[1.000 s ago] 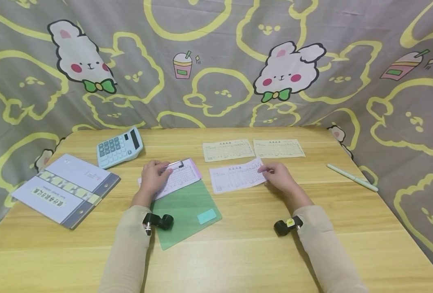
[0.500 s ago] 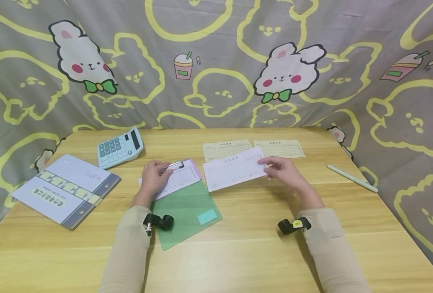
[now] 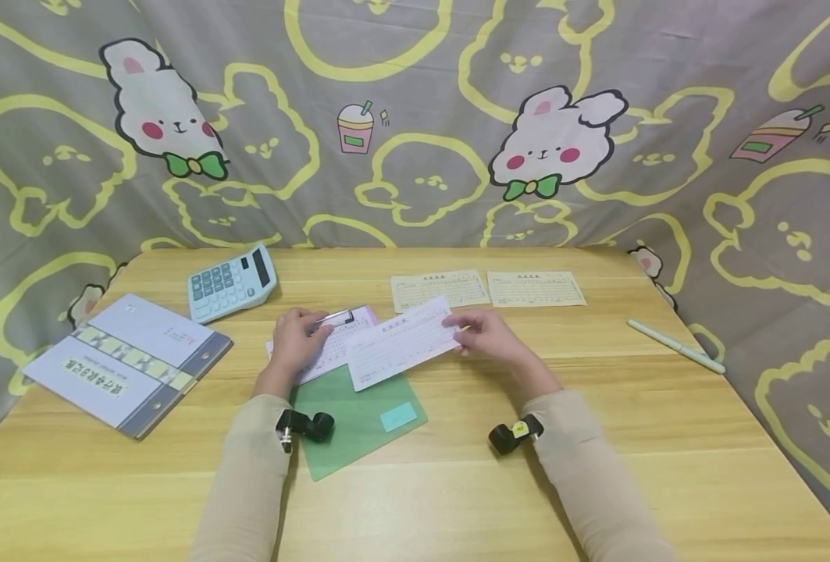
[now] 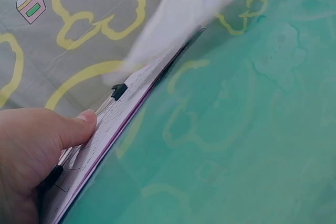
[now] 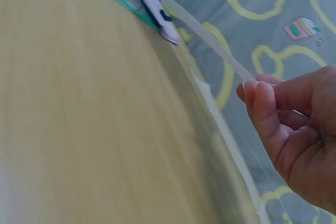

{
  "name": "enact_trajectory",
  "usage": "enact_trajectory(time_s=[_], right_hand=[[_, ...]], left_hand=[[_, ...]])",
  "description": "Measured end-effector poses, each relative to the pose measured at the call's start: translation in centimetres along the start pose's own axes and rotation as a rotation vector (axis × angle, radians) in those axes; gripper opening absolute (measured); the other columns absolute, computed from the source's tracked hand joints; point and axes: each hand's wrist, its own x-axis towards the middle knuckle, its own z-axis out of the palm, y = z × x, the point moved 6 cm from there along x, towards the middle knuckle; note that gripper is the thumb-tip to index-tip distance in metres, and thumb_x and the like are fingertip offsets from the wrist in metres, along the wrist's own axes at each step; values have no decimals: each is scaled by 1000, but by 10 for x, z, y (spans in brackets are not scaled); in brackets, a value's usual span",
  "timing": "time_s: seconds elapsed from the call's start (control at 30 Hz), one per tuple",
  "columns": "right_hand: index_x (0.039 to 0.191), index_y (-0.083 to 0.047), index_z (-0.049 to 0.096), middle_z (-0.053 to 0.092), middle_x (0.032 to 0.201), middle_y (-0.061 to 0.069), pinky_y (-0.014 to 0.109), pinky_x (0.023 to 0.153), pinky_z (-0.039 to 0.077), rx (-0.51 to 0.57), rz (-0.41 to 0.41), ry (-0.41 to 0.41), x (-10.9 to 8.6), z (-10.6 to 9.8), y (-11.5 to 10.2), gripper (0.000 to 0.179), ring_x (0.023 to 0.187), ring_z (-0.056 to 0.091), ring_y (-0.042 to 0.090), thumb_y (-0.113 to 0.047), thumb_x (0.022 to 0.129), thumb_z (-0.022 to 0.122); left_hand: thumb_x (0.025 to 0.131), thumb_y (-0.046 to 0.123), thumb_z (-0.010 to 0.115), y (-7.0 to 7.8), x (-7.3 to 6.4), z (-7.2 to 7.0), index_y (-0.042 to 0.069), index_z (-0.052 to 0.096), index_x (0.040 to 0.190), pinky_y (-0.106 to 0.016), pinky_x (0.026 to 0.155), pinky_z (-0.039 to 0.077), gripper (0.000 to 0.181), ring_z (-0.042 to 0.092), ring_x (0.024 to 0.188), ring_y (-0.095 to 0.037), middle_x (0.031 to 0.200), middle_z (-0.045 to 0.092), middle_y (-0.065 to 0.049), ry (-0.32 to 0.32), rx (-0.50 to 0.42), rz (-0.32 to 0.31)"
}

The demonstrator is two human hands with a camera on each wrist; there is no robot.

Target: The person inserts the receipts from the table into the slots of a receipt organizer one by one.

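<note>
My right hand (image 3: 488, 337) pinches a white printed form (image 3: 400, 343) by its right end. The slip is raised, its left part overlapping the clipped papers and the green sheet in the head view. In the right wrist view thumb and fingertips (image 5: 257, 90) hold its edge. My left hand (image 3: 297, 342) grips the metal clip (image 3: 335, 318) of a green clip folder (image 3: 344, 453), thumb on top. Under that clip lies a printed form (image 4: 105, 129) with a pink-purple edge below it. The fingers under the folder's edge are hidden in the left wrist view.
Two cream printed forms (image 3: 439, 290) lie side by side at the back. A blue calculator (image 3: 230, 282) stands back left, beside a blue-grey account book (image 3: 130, 363). A pale green pen (image 3: 675, 346) lies at the right. Patterned cloth hangs behind the table (image 3: 457, 499).
My right hand has lifted the white form off the table and carried it left, over the edge of the clip folder. My left hand stays on the clip.
</note>
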Motion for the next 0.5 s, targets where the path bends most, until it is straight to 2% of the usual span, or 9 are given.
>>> enact_trajectory(time_s=[0.23,0.5], right_hand=[[103,8,56,50,87,17,27,51,47,-5,96,22,15,26,3,27,57,54,21,12,77,49],[100,2,60,48,83,14,27,48,45,-70,157,22,24,46,2,26,54,53,22,11,77,51]], left_hand=[[86,24,53,0,-1,-1,5,55,116,-44,82,26,36,33,100,-32,108,43,-17,1,1,-2],[85,22,54,2,0,-2,4,55,116,-43,82,26,36,34,99,-32,109,44,-17,-10,-8,-36]])
